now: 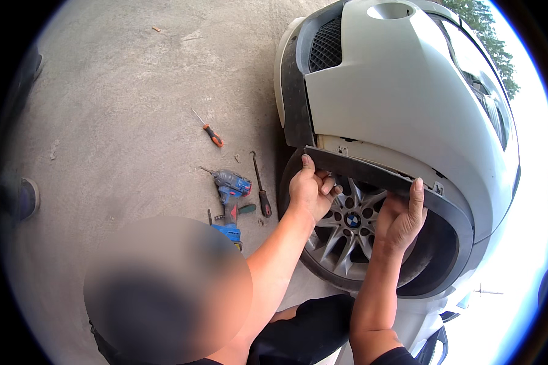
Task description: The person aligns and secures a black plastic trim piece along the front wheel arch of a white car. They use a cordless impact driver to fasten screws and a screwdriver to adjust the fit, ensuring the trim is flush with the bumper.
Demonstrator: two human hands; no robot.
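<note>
A dark plastic wheel arch trim (pixel 362 171) runs along the edge of the white car's bumper (pixel 371 100). My left hand (pixel 309 193) grips its left end, palm up, thumb on the outer face and fingers curled below. Farther right, my right hand (pixel 400 220) holds the same trim, thumb upright against it; its fingertips are partly hidden. A gap shows between trim and bumper, with a light mounting strip and a clip (pixel 438 188) exposed. Just below my hands is the wheel (pixel 346 258), with silver spokes.
On the concrete floor (pixel 134 121) to the left lie an orange-and-black screwdriver (pixel 213 135), a blue cordless driver (pixel 230 184) and a hooked tool (pixel 264 204). Another person's shoe (pixel 29 198) is at the far left. A blurred patch hides the lower left.
</note>
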